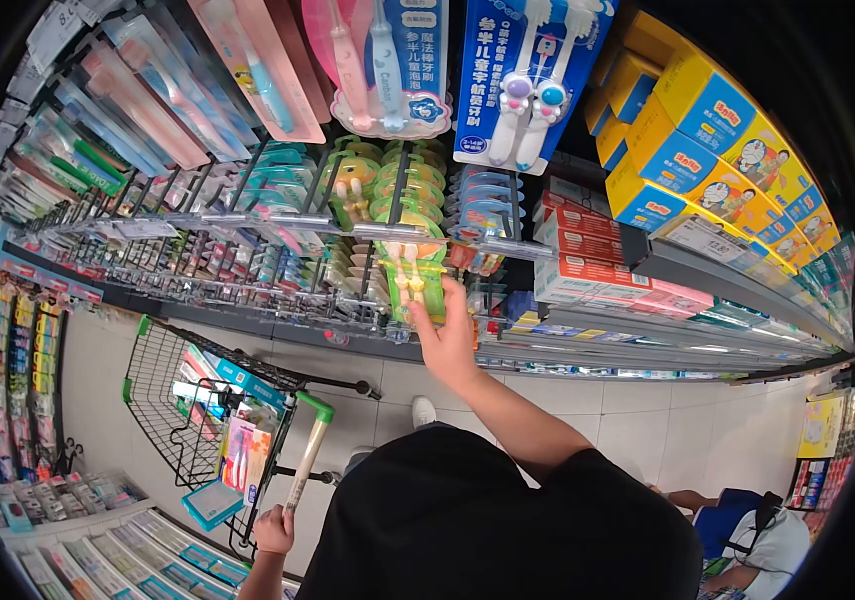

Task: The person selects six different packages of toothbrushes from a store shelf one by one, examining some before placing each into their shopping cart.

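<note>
From 9 o'clock over 12 to 3, the view is filled by the store shelving (768, 292), with hooks and packs hung in rows. Between 5 and 6 o'clock, a black shirt (508, 520) is seen from above. At 8 o'clock, a wire trolley (268, 372) is stood on pale floor tiles (638, 405); teal boxes (213, 505) and a pack with pink toothbrushes (238, 455) are held in it. Toward 4 o'clock, part of another person (748, 540) in blue and white is seen, well apart from the trolley.

At 2 o'clock, yellow-and-blue boxes (728, 150) are stacked on a shelf, and red-and-white boxes (588, 250) are piled just below them. At 1 o'clock, a large blue pack (488, 110) is displayed, with two white toothbrushes inside.

The trolley handle (308, 455), capped in green, is tilted toward 7 o'clock, where its lower end is wrapped by the closed left hand (274, 530). Near the dial's centre, the right hand (453, 335) is reached up toward 12, its thumb and fingers brought together on the lower part of a green toothbrush pack (416, 275). That pack is placed just above the centre, in front of the hanging rows; whether it is hooked cannot be told. Toward 6 o'clock, a white shoe (424, 411) is shown on the tiles.
</note>
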Motion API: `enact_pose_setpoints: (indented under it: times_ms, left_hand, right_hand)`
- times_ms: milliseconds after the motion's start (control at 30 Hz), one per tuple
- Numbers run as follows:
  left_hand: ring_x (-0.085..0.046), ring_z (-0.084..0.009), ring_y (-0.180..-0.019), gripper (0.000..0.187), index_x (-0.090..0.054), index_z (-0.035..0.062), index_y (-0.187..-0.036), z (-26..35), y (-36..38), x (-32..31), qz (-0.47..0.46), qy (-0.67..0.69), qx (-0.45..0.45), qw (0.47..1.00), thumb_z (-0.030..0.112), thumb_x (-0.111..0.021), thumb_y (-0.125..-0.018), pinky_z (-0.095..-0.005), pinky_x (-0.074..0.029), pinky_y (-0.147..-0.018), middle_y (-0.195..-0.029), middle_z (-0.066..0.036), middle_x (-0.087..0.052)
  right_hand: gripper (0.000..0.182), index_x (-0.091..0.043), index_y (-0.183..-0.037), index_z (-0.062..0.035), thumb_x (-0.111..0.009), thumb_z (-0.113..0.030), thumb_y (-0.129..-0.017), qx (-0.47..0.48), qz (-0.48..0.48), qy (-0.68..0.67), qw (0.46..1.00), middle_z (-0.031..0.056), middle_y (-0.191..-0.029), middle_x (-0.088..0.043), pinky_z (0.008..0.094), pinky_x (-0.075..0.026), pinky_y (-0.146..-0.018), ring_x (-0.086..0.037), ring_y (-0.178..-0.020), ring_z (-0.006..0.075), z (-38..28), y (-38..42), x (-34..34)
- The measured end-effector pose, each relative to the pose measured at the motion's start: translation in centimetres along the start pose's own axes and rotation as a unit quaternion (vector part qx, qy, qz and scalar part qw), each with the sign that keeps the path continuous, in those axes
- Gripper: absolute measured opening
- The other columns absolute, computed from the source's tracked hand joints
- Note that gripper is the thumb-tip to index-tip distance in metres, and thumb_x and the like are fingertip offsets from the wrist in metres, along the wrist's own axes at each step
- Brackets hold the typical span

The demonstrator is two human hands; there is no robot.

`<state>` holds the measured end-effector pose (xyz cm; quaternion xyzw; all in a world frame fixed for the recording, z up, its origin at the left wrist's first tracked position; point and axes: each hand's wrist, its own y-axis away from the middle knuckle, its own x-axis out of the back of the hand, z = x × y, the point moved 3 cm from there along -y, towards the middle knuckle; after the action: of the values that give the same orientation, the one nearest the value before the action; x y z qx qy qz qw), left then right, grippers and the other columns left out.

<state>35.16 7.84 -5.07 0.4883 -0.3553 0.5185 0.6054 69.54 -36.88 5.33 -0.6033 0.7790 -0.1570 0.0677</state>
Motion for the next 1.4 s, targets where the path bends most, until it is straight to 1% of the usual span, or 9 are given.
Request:
enact_pose_setpoints:
  times_ms: [500,600,700,800,1033,1100,1133,1267,1400]
  left_hand:
    - [-0.065,-0.0447,-0.068,0.032,-0.057,0.0066,-0.083,-0.6,0.1,-0.4,-0.012,0.015,0.022,1.000,0.032,-0.062,-0.102,-0.0555,-0.051,-0.060,-0.070,-0.019,-0.063]
    - [-0.066,-0.0447,-0.069,0.035,-0.057,0.0065,-0.083,-0.8,0.2,-0.5,-0.033,0.028,0.045,0.998,0.035,-0.060,-0.103,-0.0552,-0.051,-0.060,-0.072,-0.019,-0.065]
    - [-0.067,-0.0441,-0.070,0.036,-0.058,0.0070,-0.082,0.3,-0.1,0.5,-0.039,0.017,0.054,0.998,0.037,-0.060,-0.103,-0.0553,-0.052,-0.061,-0.073,-0.019,-0.065]
    - [-0.066,-0.0428,-0.069,0.036,-0.058,0.0074,-0.081,0.9,-0.2,0.8,-0.024,0.000,0.057,0.998,0.036,-0.061,-0.102,-0.0547,-0.051,-0.061,-0.072,-0.017,-0.065]
    - [-0.064,-0.0428,-0.068,0.035,-0.059,0.0070,-0.078,1.6,-0.6,1.0,0.031,-0.016,0.049,0.998,0.034,-0.060,-0.101,-0.0547,-0.050,-0.060,-0.073,-0.017,-0.063]
    - [-0.063,-0.0439,-0.067,0.034,-0.059,0.0065,-0.078,1.6,-0.1,1.4,0.129,-0.005,0.105,0.986,0.030,-0.056,-0.102,-0.0553,-0.049,-0.061,-0.073,-0.018,-0.063]
    - [-0.064,-0.0460,-0.070,0.039,-0.062,0.0040,-0.079,1.1,0.3,1.1,0.120,-0.005,0.153,0.981,0.032,-0.053,-0.105,-0.0556,-0.050,-0.065,-0.073,-0.020,-0.065]
    - [-0.069,-0.0466,-0.075,0.058,-0.069,-0.0004,-0.080,-0.1,3.4,0.2,0.120,0.079,0.370,0.918,0.045,-0.049,-0.109,-0.0549,-0.052,-0.070,-0.073,-0.023,-0.069]
    - [-0.076,-0.0289,-0.072,0.071,-0.077,0.0045,-0.080,-3.2,6.3,-0.7,-0.031,0.137,0.473,0.870,0.057,-0.039,-0.108,-0.0447,-0.058,-0.080,-0.066,-0.013,-0.073]
  right_hand:
    - [0.045,-0.046,-0.140,0.0000,-0.067,-0.016,-0.104,-0.025,-0.014,0.056,0.998,0.0230,-0.124,-0.064,0.0456,-0.050,-0.098,-0.064,-0.114,0.0380,0.2,-1.6,-0.5]
    - [0.049,-0.051,-0.137,-0.0012,-0.073,-0.007,-0.093,0.096,0.081,0.151,0.981,0.0211,-0.132,-0.060,0.0481,-0.042,-0.109,-0.054,-0.127,0.0414,-0.1,-0.9,0.4]
    - [0.046,-0.055,-0.132,-0.0021,-0.074,-0.004,-0.090,0.206,0.054,0.190,0.958,0.0201,-0.131,-0.062,0.0456,-0.044,-0.105,-0.057,-0.123,0.0389,-0.3,1.4,0.9]
    - [0.039,-0.064,-0.119,-0.0062,-0.077,0.000,-0.083,0.263,-0.089,0.103,0.955,0.0139,-0.126,-0.066,0.0451,-0.050,-0.095,-0.064,-0.112,0.0346,-1.2,4.2,-2.5]
    - [0.023,-0.067,-0.115,-0.0076,-0.067,-0.023,-0.098,0.316,-0.425,0.031,0.848,0.0092,-0.113,-0.065,0.0453,-0.053,-0.093,-0.065,-0.111,0.0308,0.1,12.4,-17.9]
    - [0.023,-0.067,-0.112,-0.0085,-0.063,-0.028,-0.101,0.240,-0.561,0.086,0.787,0.0107,-0.116,-0.065,0.0453,-0.053,-0.095,-0.065,-0.116,0.0316,1.7,14.9,-21.1]
    - [0.027,-0.067,-0.111,-0.0099,-0.061,-0.034,-0.102,0.169,-0.574,0.125,0.792,0.0117,-0.117,-0.068,0.0462,-0.056,-0.093,-0.068,-0.114,0.0321,2.4,15.7,-22.0]
    - [0.033,-0.068,-0.109,-0.0094,-0.060,-0.040,-0.102,0.160,-0.609,0.224,0.744,0.0118,-0.111,-0.072,0.0470,-0.058,-0.089,-0.072,-0.106,0.0322,3.1,18.1,-23.2]
    - [0.035,-0.075,-0.100,-0.0091,-0.057,-0.040,-0.099,0.132,-0.641,0.303,0.693,0.0138,-0.099,-0.077,0.0499,-0.060,-0.082,-0.075,-0.095,0.0345,2.8,17.8,-24.1]
